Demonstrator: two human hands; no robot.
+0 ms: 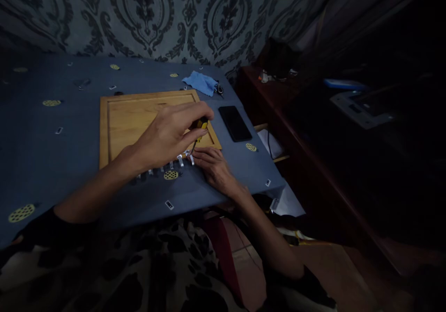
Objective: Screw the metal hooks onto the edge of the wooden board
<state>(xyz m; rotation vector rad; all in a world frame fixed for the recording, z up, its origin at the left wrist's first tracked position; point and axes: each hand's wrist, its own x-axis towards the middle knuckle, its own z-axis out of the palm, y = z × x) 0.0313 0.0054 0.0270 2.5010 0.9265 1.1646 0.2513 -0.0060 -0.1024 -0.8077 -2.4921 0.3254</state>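
Note:
My left hand (pixel 174 128) is closed around the yellow and black handle of a screwdriver (pixel 201 125). Its shaft slants down to a small silver metal hook (pixel 192 160) at the near right part of a wooden board (pixel 130 117). The board has a raised frame around a recessed panel. My right hand (pixel 214 165) lies at the board's near right corner, fingers stretched out and close together beside the screwdriver tip; its thumb is hidden. Several similar silver hooks line the near edge, one of them a bright hook (pixel 180 160); my left forearm covers part of that edge.
A black phone (pixel 235 123) lies right of the board on the blue tablecloth (pixel 76 149). Behind the board are a blue cloth (pixel 201 83) and dark-handled scissors (pixel 219 89). A dark red piece of furniture (pixel 278 103) stands to the right, and a patterned curtain (pixel 188 19) hangs behind.

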